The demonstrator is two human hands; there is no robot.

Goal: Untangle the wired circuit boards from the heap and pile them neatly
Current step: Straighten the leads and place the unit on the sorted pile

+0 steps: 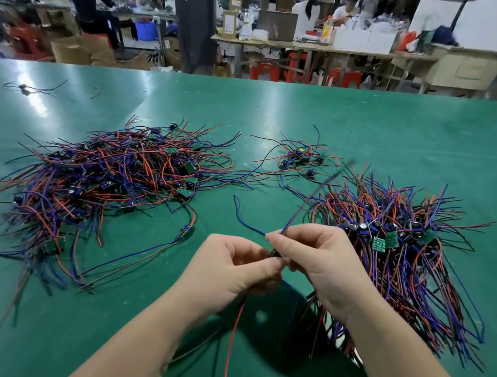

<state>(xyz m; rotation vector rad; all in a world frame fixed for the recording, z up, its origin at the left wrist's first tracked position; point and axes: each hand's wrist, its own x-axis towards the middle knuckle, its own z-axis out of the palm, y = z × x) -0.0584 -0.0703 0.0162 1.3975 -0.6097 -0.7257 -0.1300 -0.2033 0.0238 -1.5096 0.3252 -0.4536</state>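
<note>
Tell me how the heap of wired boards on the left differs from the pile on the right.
The left heap is tangled, its wires crossing every way; the right pile has wires running roughly parallel. In the left heap the boards lie scattered; in the right pile they cluster in a band across the middle. Both hold small green boards with red, blue and black wires on the green table.

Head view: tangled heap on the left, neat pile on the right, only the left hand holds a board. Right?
No. The head view shows both the left hand and right hand pinching the board. Heap left, pile right: correct.
</note>
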